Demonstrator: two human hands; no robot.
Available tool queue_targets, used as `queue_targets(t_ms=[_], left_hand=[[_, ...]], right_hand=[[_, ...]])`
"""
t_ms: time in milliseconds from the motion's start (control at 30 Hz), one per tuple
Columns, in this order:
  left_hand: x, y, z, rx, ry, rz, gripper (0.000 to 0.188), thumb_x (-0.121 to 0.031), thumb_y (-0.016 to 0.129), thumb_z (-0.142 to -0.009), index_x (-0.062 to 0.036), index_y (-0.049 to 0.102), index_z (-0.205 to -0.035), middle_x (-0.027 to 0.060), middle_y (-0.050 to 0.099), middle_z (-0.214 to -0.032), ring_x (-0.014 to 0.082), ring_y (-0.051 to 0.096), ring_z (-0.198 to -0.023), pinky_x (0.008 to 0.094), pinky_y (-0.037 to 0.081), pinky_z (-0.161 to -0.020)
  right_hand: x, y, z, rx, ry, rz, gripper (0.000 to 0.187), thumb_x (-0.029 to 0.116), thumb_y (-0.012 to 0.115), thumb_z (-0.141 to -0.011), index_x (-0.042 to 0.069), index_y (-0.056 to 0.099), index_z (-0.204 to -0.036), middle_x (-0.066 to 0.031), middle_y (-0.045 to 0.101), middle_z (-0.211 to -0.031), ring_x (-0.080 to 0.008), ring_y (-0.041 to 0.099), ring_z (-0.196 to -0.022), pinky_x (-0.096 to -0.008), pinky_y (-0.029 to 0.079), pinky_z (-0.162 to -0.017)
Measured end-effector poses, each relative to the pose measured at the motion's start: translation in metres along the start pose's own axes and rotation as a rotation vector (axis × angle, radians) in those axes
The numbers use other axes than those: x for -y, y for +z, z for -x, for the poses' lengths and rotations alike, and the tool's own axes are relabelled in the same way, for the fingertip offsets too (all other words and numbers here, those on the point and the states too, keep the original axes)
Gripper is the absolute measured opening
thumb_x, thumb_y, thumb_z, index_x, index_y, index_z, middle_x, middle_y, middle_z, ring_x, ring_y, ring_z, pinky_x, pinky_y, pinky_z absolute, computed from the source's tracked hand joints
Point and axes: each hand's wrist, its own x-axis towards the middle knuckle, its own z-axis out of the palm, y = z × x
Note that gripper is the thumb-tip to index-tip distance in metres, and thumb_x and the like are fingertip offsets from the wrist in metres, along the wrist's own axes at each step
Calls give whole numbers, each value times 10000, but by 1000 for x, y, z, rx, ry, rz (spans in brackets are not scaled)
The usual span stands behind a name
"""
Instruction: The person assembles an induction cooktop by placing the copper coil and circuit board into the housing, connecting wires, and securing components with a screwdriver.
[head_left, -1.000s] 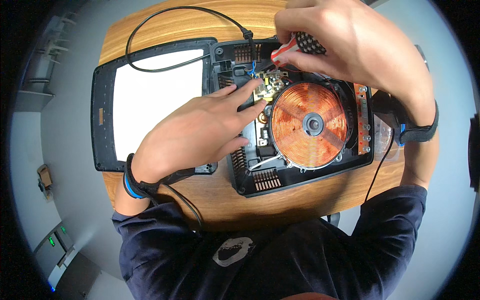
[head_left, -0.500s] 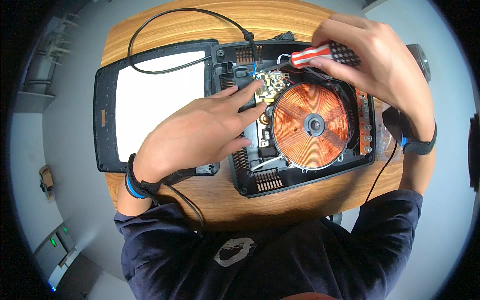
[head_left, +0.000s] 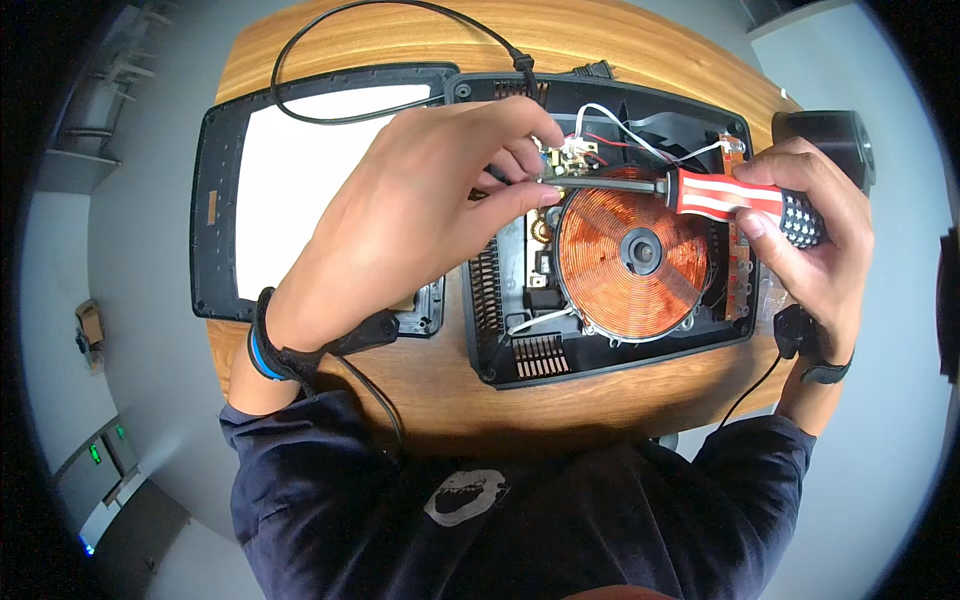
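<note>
— Holding what, on the right?
— Gripping a red-and-white-striped screwdriver (head_left: 720,195) with a black, white-patterned end and a dark metal shaft, curled around the handle with the right hand (head_left: 838,235).
— Held where?
— Crosswise over the far part of a flat, round copper-wire coil (head_left: 595,265), pointing left.
— And on the left?
— Touching near the shaft's tip with the left hand (head_left: 400,190), drawn together at thumb and fingertips. Impossible to tell whether pinching the tip or something small there.
— Beneath?
— An open black plastic casing (head_left: 620,359), on a brown wood-grain tabletop (head_left: 560,412).
</note>
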Motion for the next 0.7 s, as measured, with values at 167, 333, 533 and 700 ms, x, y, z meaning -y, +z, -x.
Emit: queue_targets(t_ms=[167,333,533,700], left_hand=[[-2,-2,2,-9,-36,-2,143,-64,876,-994,-4,827,-1115,35,832,-1015,97,780,-935,253,629,-836],[4,-3,1,-87,4,25,108,16,844,-1005,-26,778,-1081,-1,824,-1005,71,797,-945,242,627,-845],[2,-4,-4,9,-26,243,152,39,885,-962,38,751,-1034,65,808,-895,80,773,-847,234,606,-745],[1,-6,-3,75,-67,264,143,48,865,-970,33,754,-1060,54,801,-905,73,766,-859,240,609,-762]], right_hand=[[-3,4,1,7,-6,-28,284,105,921,-887,-42,797,-1096,-141,832,-1070,-258,788,-990,-359,604,-917],[-18,3,10,97,37,-94,565,248,977,-854,-64,743,-1263,-157,738,-1247,-273,720,-1179,-391,566,-1071],[-26,-1,20,154,32,12,479,95,943,-900,-60,734,-1302,-166,719,-1301,-274,724,-1232,-400,582,-1116],[-19,-6,21,153,-5,116,395,67,904,-936,-56,751,-1278,-173,728,-1275,-284,728,-1205,-402,582,-1070]])
